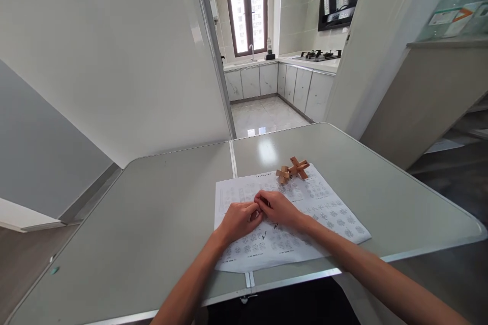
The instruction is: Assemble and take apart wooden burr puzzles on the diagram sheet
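Note:
My left hand [241, 222] and my right hand [277, 206] meet above a printed paper sheet [324, 223], fingertips touching. The fingers of both are curled and closed, and whatever is between them, if anything, is hidden. Rows of small grey diagrams cover the sheet. Just beyond my right hand, on the sheet's far part, sit two wooden interlocking burr puzzles: a larger cross-shaped puzzle [299, 168] and a smaller puzzle [282, 175] close to its left. Small dark marks show on the paper near my right hand.
The sheet lies on a pale green folding table [171, 223] with a metal edge and a centre seam. A small green bit [55, 270] is at its left edge. A white wall [125, 61] stands beyond on the left; a kitchen with cabinets [250, 82] lies past the doorway.

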Demonstrator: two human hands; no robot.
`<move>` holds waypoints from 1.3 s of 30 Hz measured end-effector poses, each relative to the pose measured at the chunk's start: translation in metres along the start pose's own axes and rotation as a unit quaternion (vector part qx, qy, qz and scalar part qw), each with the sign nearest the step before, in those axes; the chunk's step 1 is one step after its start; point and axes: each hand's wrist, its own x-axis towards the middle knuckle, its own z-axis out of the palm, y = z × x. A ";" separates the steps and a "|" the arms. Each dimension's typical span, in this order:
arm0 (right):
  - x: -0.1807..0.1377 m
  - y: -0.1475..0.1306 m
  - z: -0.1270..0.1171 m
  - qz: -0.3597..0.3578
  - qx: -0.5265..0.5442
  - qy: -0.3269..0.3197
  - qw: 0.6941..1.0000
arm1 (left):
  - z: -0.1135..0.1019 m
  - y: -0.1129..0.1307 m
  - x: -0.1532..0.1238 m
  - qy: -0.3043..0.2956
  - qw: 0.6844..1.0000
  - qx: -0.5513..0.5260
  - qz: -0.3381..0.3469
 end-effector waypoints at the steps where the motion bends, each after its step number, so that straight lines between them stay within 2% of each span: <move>1: 0.000 0.000 0.000 0.001 -0.003 0.000 1.000 | 0.000 0.000 0.000 0.000 1.000 0.000 0.001; 39: 0.002 0.000 0.007 -0.016 -0.016 0.025 0.999 | -0.001 -0.004 0.000 0.018 0.999 0.015 0.023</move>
